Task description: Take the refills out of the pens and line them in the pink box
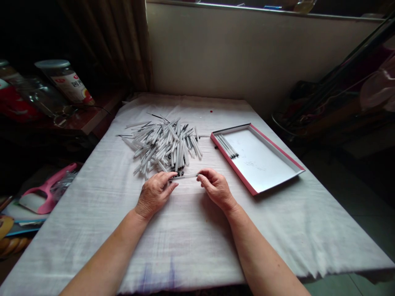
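Note:
Both of my hands hold one thin pale pen tube [187,177] level between them, just above the white cloth. My left hand [155,193] pinches its left end with thumb and fingers. My right hand [216,188] pinches its right end. Directly behind them lies a heap of several white pen tubes with dark tips [165,144]. To the right sits a shallow white tray with a pink rim [247,187]; a few finished pens [227,146] lie in a row at its left end.
The table is covered by a white cloth [185,246] and stands against a pale wall. Jars [66,80] stand on a dark shelf at the left. A pink-handled tool [46,193] lies below the table's left edge. Cluttered items sit at the right.

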Demonstrator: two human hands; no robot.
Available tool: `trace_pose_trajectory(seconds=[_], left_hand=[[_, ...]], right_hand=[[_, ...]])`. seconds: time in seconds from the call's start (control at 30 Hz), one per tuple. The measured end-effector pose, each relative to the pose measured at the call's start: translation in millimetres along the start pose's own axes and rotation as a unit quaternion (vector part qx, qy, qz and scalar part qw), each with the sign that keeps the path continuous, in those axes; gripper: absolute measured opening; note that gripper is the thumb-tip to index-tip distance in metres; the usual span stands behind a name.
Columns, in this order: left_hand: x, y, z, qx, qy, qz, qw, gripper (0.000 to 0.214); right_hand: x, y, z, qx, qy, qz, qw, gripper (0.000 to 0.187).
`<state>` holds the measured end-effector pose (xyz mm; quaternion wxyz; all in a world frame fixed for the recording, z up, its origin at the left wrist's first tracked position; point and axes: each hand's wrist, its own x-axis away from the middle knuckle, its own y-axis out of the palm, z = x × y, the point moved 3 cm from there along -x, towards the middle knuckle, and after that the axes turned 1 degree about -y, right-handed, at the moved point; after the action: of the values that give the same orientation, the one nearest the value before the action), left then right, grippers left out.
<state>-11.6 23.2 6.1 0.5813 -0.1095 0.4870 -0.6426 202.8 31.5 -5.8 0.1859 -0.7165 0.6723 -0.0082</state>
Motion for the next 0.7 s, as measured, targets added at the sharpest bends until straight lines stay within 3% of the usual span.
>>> trace_pose_trajectory(seconds=[0.2,0.4,0.6,0.7], left_hand=[[1,-6.0,-5,-0.001,-0.037,0.014,0.999,0.039],[1,-4.9,-7,0.084,-0.085,0.058,0.991,0.024],[1,-4.9,-8,0.121,-0.131,0.003,0.984,0.036],[1,-5.2,-9,0.130,-0.139,0.007,0.982,0.041]], right_hand=[[-2,-8,-4,-0.078,0.018,0.042,0.996,0.019],[-2,-7,-6,-0.077,0.033,0.033,0.996,0.019],[-3,-7,-10,-0.102,0.048,0.046,0.993,0.021],[-4,-7,-10,-0.109,0.058,0.040,0.992,0.022]])
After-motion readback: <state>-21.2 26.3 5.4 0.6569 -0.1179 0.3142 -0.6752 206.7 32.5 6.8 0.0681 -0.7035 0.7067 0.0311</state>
